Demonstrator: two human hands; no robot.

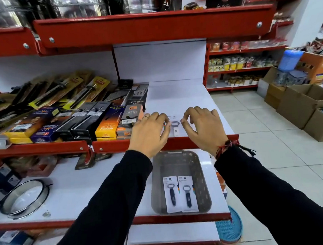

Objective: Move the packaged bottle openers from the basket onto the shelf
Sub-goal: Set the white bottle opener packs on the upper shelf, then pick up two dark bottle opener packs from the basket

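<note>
**Two openers in the basket, one on the shelf between the hands**

Black sleeves (109, 207) reach forward from the bottom of the view, one on each side of a grey basket (205, 180) that sits on the lower white shelf (80, 186). Two packaged openers lie flat on the basket floor side by side, the left opener (171, 194) and the right opener (188, 193), each with a dark handle on a white card.

Above, on the middle shelf (178, 99), a third opener (175, 128) lies near the red front edge, its card hard to make out against the white surface. The left hand (150, 133) hovers just left of it and the right hand (203, 126) just right of it. Both sets of fingers are curled but loose, palms down; whether any fingertip touches the card cannot be told. A ring shows on the left hand, and a red and black thread band (228, 146) wraps the right wrist.

Left of the hands the middle shelf is packed with boxed lighters (131, 115) and other packaged kitchen tools. A round metal sieve (24, 198) lies on the lower shelf, well left of the basket. Cardboard boxes (298, 103) stand on the tiled floor to the right.
</note>
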